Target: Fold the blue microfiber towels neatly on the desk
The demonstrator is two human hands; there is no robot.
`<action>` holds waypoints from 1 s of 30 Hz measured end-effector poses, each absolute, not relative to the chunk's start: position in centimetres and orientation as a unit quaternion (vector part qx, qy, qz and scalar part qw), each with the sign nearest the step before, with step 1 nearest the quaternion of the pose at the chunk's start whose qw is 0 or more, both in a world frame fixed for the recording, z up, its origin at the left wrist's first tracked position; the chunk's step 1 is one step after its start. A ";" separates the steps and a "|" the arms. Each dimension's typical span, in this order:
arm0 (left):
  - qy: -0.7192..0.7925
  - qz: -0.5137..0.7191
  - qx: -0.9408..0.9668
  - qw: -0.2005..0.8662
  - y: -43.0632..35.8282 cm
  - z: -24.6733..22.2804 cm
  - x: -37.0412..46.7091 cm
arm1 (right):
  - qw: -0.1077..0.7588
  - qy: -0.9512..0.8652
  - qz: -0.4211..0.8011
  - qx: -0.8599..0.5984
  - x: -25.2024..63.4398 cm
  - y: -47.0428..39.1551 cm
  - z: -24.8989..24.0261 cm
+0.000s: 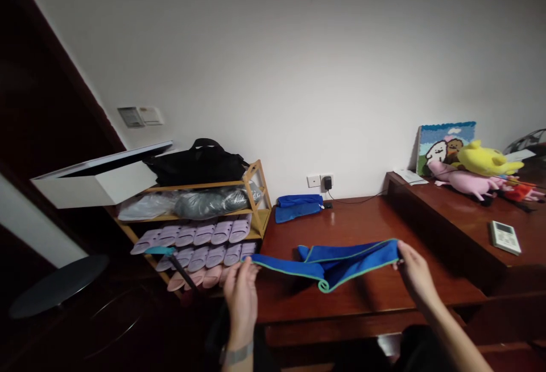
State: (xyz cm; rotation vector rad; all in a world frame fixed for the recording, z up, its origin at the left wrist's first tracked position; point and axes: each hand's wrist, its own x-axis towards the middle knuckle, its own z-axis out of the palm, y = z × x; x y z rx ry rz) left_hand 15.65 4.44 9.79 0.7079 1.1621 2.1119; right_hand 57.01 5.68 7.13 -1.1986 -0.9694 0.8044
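A blue cloth with green edging (354, 259) hangs between my hands above the reddish-brown wooden table (290, 304), sagging and folded in the middle. My left hand (241, 289) pinches its left corner between thumb and fingers. At the right end, my right hand (413, 269) grips the other corner. Behind the cloth, near the wall, a second blue cloth (299, 208) lies folded on the table.
To the left stands a wooden rack (258, 190) with purple slippers (205, 232), plastic-wrapped items and a black bag (198, 162). A white box (102, 181) juts out at its top left. Plush toys (464, 181) and a white remote (505, 236) lie on the raised right surface.
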 end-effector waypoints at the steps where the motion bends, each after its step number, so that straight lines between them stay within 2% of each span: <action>1: 0.428 0.815 0.249 0.301 4.7 11.0 14.2 | 0.664 -0.399 0.345 -0.529 58.4 5.9 8.3; 7: 0.423 0.839 0.238 0.244 5.2 15.6 9.6 | 0.767 -0.266 0.334 -0.479 63.8 5.9 13.7; 12: 0.405 0.836 0.285 0.236 5.5 17.3 9.8 | 0.803 -0.235 0.309 -0.452 65.5 4.1 16.2; 17: 0.387 0.835 0.296 0.256 8.0 16.6 10.3 | 0.793 -0.240 0.326 -0.455 66.2 3.6 16.9; 21: 0.414 0.797 0.323 0.298 12.9 16.4 11.4 | 0.756 -0.248 0.388 -0.465 66.9 8.2 16.4; 26: 0.431 0.762 0.379 0.298 18.7 19.3 12.9 | 0.732 -0.275 0.403 -0.475 68.1 15.5 17.8; 30: 0.413 0.773 0.407 0.255 18.5 21.9 12.6 | 0.746 -0.303 0.380 -0.455 69.6 16.8 19.8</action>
